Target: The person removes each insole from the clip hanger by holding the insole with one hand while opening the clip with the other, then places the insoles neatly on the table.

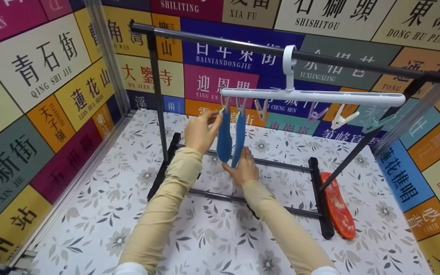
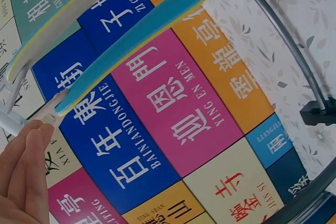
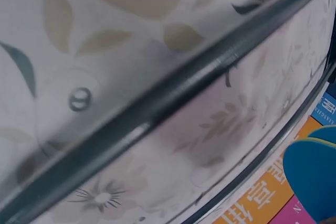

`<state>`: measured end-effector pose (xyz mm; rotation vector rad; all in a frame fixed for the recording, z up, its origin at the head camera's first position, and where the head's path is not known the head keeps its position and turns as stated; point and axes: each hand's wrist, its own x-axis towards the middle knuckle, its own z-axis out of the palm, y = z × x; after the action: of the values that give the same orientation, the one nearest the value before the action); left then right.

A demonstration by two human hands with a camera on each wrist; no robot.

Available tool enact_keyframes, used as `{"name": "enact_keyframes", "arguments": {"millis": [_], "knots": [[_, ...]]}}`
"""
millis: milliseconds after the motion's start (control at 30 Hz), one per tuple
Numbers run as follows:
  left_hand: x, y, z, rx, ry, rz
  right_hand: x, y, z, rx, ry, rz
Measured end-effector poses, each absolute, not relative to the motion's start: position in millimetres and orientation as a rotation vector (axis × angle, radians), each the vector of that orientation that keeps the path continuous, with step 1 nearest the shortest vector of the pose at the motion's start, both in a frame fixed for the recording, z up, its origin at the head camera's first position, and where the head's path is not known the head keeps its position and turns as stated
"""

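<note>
Two blue insoles, a left one (image 1: 224, 137) and a right one (image 1: 239, 133), hang toe-down from small clips at the left end of a white hanger (image 1: 311, 95). My left hand (image 1: 200, 131) is raised beside the left insole's upper end. In the left wrist view its straight fingers (image 2: 37, 156) reach close to the clip (image 2: 48, 109) biting that insole (image 2: 142, 45). Lower down, my right hand (image 1: 244, 168) is at the right insole's bottom tip, thumb and fingers spread around it. The right wrist view catches the insoles' blue lower end (image 3: 312, 177), with that hand almost wholly out of frame.
The hanger hooks over the top bar (image 1: 212, 40) of a black rack standing on a flowered tabletop (image 1: 101, 214). Several free clips, including a lilac one (image 1: 316, 113) and a green one (image 1: 379, 123), dangle farther right. A red insole (image 1: 336, 208) lies beside the rack's right foot.
</note>
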<state>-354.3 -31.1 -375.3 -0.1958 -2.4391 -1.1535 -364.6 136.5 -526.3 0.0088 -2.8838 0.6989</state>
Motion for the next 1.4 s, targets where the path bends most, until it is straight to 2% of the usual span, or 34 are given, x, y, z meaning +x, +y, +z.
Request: {"name": "enact_keyframes", "arguments": {"millis": [400,933,1400], "knots": [[-355,-27,-368,-0.218,-2.418,-1.12,-372,129,-527,0.047,-2.796,0.717],[-359,0,-366,-0.218,-2.482,-1.011,-342,131,-543,0.151,-2.694,0.764],[-364,21,-361,-0.083,-2.519,-0.956,-324,139,-547,0.178,-2.542,0.771]]}}
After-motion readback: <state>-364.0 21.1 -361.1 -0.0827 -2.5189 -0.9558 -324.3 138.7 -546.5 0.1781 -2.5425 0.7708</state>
